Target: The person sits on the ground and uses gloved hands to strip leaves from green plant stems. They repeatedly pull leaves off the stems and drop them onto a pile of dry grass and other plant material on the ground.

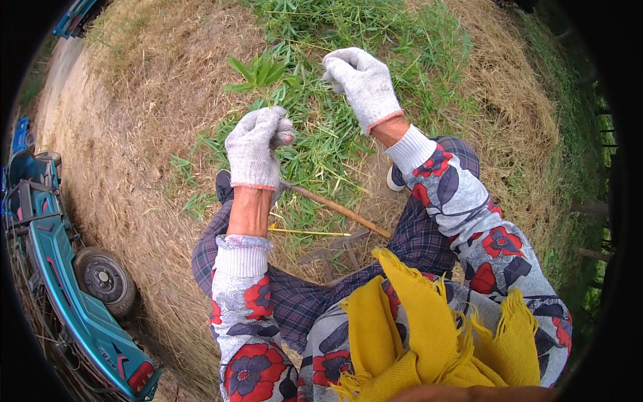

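My left hand (256,145), in a whitish knitted glove with one bare fingertip showing, pinches the stem of a green leafy sprig (261,73). The sprig's leaves fan out above the fingers. Farther right, my right hand (359,83) wears a matching glove, its fingers curled together. A thin yellowish stalk (306,45) meets those fingertips; whether they grip it is unclear. Beneath both hands spreads a heap of cut green leafy stems (321,151). A wooden-handled tool (341,208) lies between my legs, its metal head partly hidden behind my left wrist.
Low between my knees sits a greyish frame of bars (346,246), partly covered by my clothes. Dry cut grass (150,110) surrounds the heap. At left stands a teal cargo vehicle (75,301) loaded with sticks, near a dirt track (60,75). Green growth (547,120) borders the right.
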### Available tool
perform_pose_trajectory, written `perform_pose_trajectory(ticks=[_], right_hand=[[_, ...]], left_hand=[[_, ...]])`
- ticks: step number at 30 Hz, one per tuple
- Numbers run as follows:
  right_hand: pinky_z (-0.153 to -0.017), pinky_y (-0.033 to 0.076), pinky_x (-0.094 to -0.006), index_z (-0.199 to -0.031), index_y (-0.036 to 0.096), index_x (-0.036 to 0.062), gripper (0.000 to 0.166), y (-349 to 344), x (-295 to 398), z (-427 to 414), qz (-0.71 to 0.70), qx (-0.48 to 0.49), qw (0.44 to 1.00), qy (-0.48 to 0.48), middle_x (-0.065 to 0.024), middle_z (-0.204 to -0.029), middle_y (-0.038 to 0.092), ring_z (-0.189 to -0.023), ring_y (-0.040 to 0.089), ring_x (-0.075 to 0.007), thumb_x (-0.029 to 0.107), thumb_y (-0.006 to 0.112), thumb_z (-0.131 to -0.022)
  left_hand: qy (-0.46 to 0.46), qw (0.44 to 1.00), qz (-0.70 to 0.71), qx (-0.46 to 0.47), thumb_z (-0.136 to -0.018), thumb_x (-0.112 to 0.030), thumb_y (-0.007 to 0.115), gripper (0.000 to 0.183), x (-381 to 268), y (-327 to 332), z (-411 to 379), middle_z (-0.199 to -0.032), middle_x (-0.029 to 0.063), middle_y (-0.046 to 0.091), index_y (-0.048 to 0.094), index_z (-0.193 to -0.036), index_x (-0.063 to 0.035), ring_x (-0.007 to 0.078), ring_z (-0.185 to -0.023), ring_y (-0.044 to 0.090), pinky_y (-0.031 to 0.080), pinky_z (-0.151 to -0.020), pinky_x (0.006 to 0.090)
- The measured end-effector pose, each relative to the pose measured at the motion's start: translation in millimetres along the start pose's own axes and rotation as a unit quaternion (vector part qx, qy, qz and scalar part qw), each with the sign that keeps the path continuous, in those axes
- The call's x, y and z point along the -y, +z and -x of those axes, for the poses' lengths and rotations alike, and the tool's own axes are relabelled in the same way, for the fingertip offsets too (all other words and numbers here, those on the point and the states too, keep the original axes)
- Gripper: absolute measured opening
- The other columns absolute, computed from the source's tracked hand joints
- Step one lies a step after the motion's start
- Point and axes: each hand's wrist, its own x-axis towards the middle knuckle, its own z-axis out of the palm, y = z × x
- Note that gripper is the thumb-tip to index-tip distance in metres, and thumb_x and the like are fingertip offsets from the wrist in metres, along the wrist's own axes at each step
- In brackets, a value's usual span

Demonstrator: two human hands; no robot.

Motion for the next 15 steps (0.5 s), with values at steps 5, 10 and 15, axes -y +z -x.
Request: perform_pose_trajectory(ticks=[5, 10, 15], right_hand=[[-0.072, 0.054, -0.0328, -0.095, 0.069, 0.0049, 0.014, 5.5, 0.7, 14.8, 0.098, 0.071, 0.959, -0.257, -0.011, -0.09, 0.069, -0.081, 0.068, -0.024, 0.016, 0.068, -0.086], [-0.071, 0.056, -0.0353, -0.105, 0.068, 0.0095, 0.021, 13.8, 0.7, 22.6, 0.161, 0.14, 0.891, -0.401, -0.0106, -0.095, 0.069, -0.084, 0.068, -0.0272, 0.019, 0.065, -0.087], [-0.063, 0.055, -0.0364, -0.116, 0.062, 0.0117, 0.029, 14.6, -2.1, 23.2, 0.243, 0.11, 0.881, -0.391, -0.0103, -0.098, 0.07, -0.075, 0.069, -0.0274, 0.02, 0.063, -0.088]], left_hand=[[0.04, 0.989, -0.138, -0.042, -0.088, -0.008, 0.065, 0.013, -1.4, 6.6, 1.7, -0.072, 0.0092, 0.066, 0.067, -0.091, 0.0048, 0.0136, -0.058, 0.06, 0.05, -0.054, 0.0253], [0.082, 0.944, -0.317, -0.046, -0.087, -0.014, 0.065, 0.017, -2.6, 9.8, 4.2, -0.067, 0.0048, 0.066, 0.069, -0.084, 0.0022, 0.0107, -0.057, 0.06, 0.049, -0.055, 0.0249], [0.171, 0.861, -0.475, -0.064, -0.083, -0.016, 0.066, 0.016, 2.1, 7.7, 3.2, -0.067, 0.0083, 0.067, 0.069, -0.081, -0.0006, 0.0156, -0.06, 0.064, 0.05, -0.061, 0.0302]])
